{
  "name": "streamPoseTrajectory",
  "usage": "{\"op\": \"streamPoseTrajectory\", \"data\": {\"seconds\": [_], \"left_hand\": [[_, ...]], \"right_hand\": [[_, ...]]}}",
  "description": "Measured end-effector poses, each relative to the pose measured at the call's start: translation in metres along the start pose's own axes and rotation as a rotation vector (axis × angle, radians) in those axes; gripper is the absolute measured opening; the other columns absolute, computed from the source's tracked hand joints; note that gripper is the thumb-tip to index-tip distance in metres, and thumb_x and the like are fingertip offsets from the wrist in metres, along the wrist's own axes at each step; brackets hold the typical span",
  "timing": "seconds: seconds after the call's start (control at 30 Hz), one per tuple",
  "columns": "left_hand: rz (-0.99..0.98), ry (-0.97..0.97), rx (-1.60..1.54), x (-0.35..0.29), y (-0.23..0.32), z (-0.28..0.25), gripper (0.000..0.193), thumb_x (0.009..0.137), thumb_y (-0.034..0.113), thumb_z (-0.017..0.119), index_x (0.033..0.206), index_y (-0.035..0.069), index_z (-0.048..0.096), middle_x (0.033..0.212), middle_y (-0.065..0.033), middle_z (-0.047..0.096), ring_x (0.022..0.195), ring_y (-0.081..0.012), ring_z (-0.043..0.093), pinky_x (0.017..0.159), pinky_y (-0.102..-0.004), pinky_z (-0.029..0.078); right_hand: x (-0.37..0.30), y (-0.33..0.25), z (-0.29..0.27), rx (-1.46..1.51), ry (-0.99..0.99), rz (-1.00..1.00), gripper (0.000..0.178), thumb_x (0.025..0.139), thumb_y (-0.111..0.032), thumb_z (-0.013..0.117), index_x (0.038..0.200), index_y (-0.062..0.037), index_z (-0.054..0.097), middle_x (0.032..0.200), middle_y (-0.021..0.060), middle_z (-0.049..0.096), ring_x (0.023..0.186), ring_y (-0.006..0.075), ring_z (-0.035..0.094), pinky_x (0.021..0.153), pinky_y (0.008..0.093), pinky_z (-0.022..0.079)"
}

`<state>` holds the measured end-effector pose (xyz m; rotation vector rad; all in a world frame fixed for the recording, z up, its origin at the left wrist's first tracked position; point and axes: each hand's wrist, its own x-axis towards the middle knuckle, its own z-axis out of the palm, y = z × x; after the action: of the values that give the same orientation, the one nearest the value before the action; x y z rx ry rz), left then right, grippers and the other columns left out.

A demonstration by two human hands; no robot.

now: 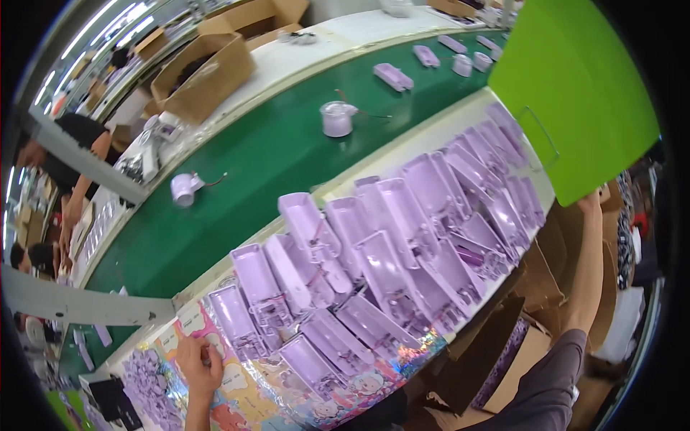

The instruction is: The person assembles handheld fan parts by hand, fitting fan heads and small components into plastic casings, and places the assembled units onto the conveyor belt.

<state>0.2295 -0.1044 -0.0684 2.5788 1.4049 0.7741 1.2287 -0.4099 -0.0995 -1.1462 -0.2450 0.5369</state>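
While the left hand curls loosely, apparently empty, over a cartoon-printed sheet, a flat bright-green panel tilts at right, probably light, stiff, best held by its edges; the right hand meets its lower edge, grip unclear.

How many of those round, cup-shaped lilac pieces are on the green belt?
4 visible: a left cup, a middle cup, a third cup farther right, and a fourth cup beside it, near the bright green panel. The panel may hide more.
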Motion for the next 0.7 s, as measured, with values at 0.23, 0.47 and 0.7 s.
{"op": "streamPoseTrajectory", "data": {"seconds": [0.23, 0.47, 0.7], "left_hand": [[0.031, 0.018, -0.02, 0.006, -0.003, -0.003, 0.012, 0.075, 0.0, 0.066, 0.078, 0.005, 0.055, 0.067, -0.0085, 0.046, 0.063, -0.0283, 0.047, 0.06, -0.0409, 0.035], [0.057, 0.031, -0.095, 0.005, -0.02, -0.002, 0.012, 0.073, 0.004, 0.07, 0.078, 0.007, 0.059, 0.068, -0.0076, 0.054, 0.064, -0.0289, 0.054, 0.063, -0.0411, 0.041], [0.054, 0.016, -0.241, 0.008, -0.015, -0.006, 0.012, 0.075, 0.008, 0.072, 0.078, 0.008, 0.061, 0.072, -0.0072, 0.061, 0.069, -0.0282, 0.062, 0.066, -0.0419, 0.047]], "right_hand": [[0.024, 0.008, -0.025, -0.126, -0.34, 0.077, 0.043, 0.105, -0.036, 0.056, 0.135, -0.0067, 0.059, 0.126, 0.0049, 0.067, 0.113, 0.0202, 0.065, 0.092, 0.0331, 0.055], [-0.058, 0.047, 0.009, -0.399, 0.575, -0.102, 0.022, 0.089, -0.028, 0.074, 0.099, -0.0083, 0.071, 0.079, 0.001, 0.06, 0.062, 0.0127, 0.053, 0.053, 0.0285, 0.041], [-0.214, 0.035, 0.308, -0.711, 0.212, -0.847, 0.02, 0.101, -0.015, 0.063, 0.107, 0.0034, 0.068, 0.099, 0.001, 0.067, 0.09, 0.0115, 0.06, 0.084, 0.0257, 0.048]]}}
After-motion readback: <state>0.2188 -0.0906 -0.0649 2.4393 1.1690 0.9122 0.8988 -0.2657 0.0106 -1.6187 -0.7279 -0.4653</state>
